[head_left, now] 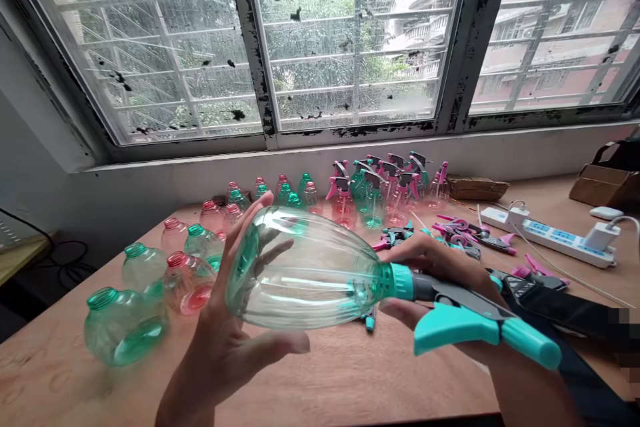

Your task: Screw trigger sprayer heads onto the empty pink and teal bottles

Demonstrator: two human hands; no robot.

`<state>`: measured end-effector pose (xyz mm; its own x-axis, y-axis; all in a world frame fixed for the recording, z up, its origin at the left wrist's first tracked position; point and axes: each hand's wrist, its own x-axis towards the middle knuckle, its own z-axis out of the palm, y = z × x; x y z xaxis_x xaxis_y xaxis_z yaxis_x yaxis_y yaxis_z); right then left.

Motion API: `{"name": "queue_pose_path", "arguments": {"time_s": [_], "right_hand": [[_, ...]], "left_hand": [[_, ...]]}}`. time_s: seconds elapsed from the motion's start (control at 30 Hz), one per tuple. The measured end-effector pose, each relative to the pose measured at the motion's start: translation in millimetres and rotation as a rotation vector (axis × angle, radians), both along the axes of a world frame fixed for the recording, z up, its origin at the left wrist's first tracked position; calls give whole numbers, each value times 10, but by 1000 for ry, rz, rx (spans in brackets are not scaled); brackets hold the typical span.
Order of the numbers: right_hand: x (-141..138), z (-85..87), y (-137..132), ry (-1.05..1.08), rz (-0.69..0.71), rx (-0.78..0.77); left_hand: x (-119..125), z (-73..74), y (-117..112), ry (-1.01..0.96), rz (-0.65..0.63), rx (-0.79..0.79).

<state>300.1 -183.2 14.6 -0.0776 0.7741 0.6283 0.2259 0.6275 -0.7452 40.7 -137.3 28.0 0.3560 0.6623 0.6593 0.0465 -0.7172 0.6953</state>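
A clear green spray bottle (310, 267) lies sideways in the air between both hands, its base to the left. Its teal and grey spray head (465, 320) sits on the neck, and a thin tube shows inside. My left hand (235, 320) cups the base end, thumb below and fingers behind the plastic. Around the teal collar (401, 281) my right hand (440, 267) has its thumb and fingers closed. Left of the hands stand several open bottles without heads, such as a green bottle (125, 327) and a red bottle (187, 283).
Several bottles with spray heads (373, 197) stand by the window wall. Loose pink and teal spray heads (460, 233) lie on the wooden table (320, 380). To the right are a white power strip (550, 237) with cables, a black phone-like object (555, 303) and a cardboard box (607, 180).
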Motion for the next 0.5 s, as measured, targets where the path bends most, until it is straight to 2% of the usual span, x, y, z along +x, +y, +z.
{"name": "queue_pose_path", "arguments": {"time_s": [0.17,0.27,0.4,0.5], "right_hand": [[22,42,-24,68,62,-83],[14,24,3,116,105,-117],[0,-4,39,176,232,-238],[-18,-33,58,181,260,-264]], "left_hand": [[-38,-43,27,77,-32,-16],[-59,-66,38,93,-8,-31],[-76,-60,38,68,15,-33],[-94,-40,31,31,2,-44]]}}
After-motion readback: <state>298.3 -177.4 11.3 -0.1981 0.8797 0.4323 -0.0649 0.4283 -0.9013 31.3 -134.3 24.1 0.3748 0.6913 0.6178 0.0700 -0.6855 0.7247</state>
